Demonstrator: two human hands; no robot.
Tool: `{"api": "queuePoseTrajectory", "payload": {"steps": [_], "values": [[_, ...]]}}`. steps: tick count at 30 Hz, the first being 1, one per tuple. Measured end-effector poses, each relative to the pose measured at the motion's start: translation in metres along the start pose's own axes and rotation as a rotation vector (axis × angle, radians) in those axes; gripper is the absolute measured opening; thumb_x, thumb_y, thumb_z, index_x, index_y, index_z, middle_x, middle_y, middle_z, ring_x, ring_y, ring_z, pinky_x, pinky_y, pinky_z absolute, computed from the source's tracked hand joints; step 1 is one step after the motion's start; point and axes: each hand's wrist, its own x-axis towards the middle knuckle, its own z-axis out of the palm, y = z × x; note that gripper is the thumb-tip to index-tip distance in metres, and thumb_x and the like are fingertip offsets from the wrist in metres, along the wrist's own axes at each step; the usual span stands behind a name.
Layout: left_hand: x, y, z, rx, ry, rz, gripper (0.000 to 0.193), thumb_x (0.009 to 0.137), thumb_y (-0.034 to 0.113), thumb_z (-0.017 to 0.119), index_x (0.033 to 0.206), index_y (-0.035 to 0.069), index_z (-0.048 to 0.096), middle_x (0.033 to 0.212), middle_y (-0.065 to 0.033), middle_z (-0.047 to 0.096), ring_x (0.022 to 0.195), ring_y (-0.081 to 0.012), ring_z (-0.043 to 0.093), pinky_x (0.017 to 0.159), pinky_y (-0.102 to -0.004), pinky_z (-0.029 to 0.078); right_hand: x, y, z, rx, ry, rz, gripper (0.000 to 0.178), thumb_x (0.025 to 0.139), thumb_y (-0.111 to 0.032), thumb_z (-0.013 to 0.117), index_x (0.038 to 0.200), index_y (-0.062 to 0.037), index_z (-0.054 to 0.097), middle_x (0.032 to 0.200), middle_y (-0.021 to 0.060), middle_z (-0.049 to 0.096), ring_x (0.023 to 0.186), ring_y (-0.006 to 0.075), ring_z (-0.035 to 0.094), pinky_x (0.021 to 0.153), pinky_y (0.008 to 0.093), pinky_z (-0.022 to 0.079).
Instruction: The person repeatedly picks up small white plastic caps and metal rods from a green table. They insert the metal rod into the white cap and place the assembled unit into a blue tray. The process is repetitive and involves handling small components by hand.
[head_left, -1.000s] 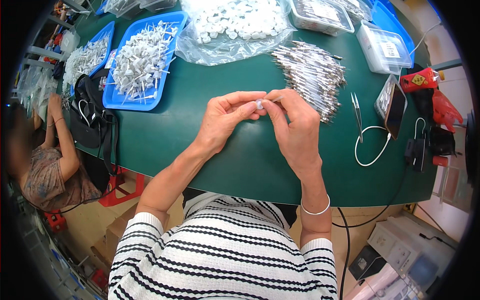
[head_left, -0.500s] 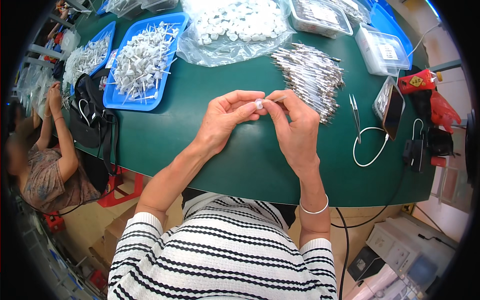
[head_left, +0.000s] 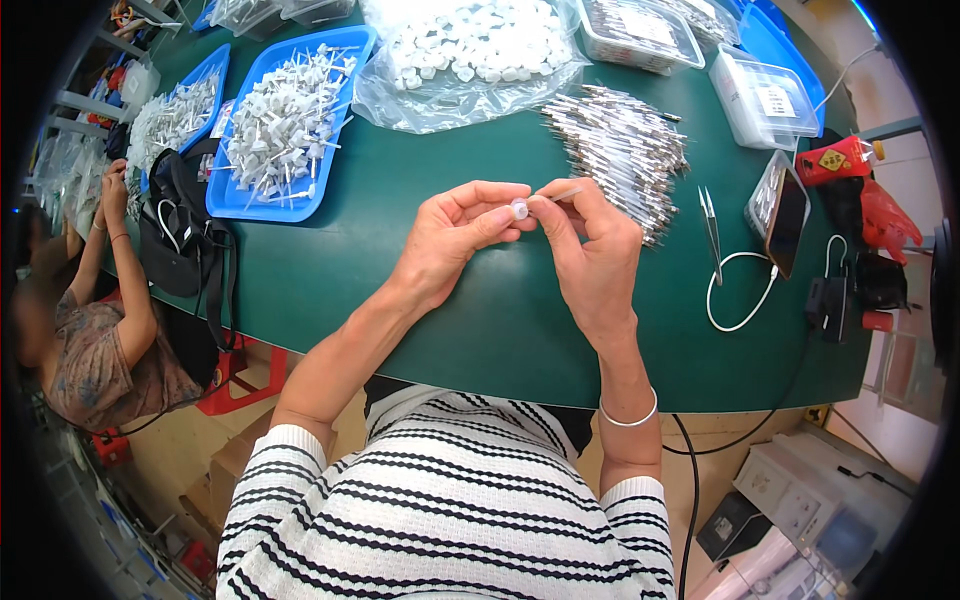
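Note:
Between finger and thumb, my left hand pinches a small white plastic cap. Close against it on the right, my right hand grips a thin pale rod, whose far end pokes up past the fingers. The rod's near end is at the cap; whether it sits inside is hidden by my fingertips. Just beyond my right hand lies a heap of thin white rods with metal ends. More white caps are spread on a clear plastic bag farther back.
A blue tray holds white caps on stems. Tweezers, a white cable and a phone lie at right. Clear plastic boxes stand at the back. A black bag is at left, beside a co-worker.
My right hand has shifted very slightly, and the rod in it tilts a little differently. The left hand stays in place with the cap. The co-worker's hands have moved a little.

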Motion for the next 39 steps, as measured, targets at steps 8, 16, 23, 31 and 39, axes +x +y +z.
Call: {"api": "queuePoseTrajectory", "payload": {"steps": [8,16,23,31,39], "values": [[0.0003,-0.0008,-0.0009,-0.004,0.005,-0.016,0.028,0.088,0.01,0.06,0.113,-0.002,0.058,0.102,-0.0075,0.065,0.092,-0.0104,0.062,0.081,-0.0211,0.051,-0.0005,0.003,0.0015,-0.044,0.001,-0.053,0.007,0.081,-0.003,0.065,0.082,-0.0005,0.059,0.07,0.0093,0.061,0.058,0.0209,0.061,0.052,0.0293,0.046],[0.0009,-0.0027,-0.0022,-0.032,0.019,-0.017,0.027,0.089,0.011,0.061,0.113,-0.002,0.06,0.1,-0.01,0.067,0.091,-0.0127,0.064,0.078,-0.0199,0.051,-0.0004,0.0047,0.0005,-0.062,-0.02,-0.069,0.006,0.081,-0.004,0.064,0.082,-0.0007,0.059,0.069,0.0097,0.061,0.056,0.0221,0.059,0.05,0.03,0.045],[0.0007,-0.0009,-0.0009,-0.032,0.025,-0.03,0.028,0.089,0.011,0.061,0.113,-0.002,0.06,0.1,-0.0102,0.067,0.091,-0.0126,0.064,0.078,-0.0198,0.051,-0.0004,0.0034,-0.0009,-0.023,-0.008,-0.047,0.006,0.081,-0.003,0.065,0.083,-0.0009,0.06,0.07,0.0096,0.062,0.059,0.0203,0.063,0.052,0.0284,0.046],[-0.0003,-0.001,-0.0001,-0.024,0.015,-0.01,0.027,0.089,0.011,0.06,0.113,-0.002,0.06,0.1,-0.0099,0.066,0.091,-0.0125,0.064,0.079,-0.0203,0.051,-0.0008,0.0001,-0.0031,-0.035,-0.047,-0.004,0.005,0.084,-0.002,0.064,0.086,0.002,0.062,0.074,0.0075,0.065,0.066,0.0125,0.065,0.061,0.0235,0.052],[-0.0004,-0.0045,0.0009,0.017,0.018,0.024,0.026,0.089,0.01,0.06,0.112,-0.002,0.06,0.099,-0.0092,0.066,0.09,-0.0117,0.064,0.078,-0.0207,0.05,-0.001,0.0039,-0.0004,-0.046,-0.028,-0.033,0.006,0.081,-0.003,0.064,0.082,-0.001,0.059,0.07,0.0087,0.062,0.058,0.0201,0.062,0.052,0.0286,0.047]]}}
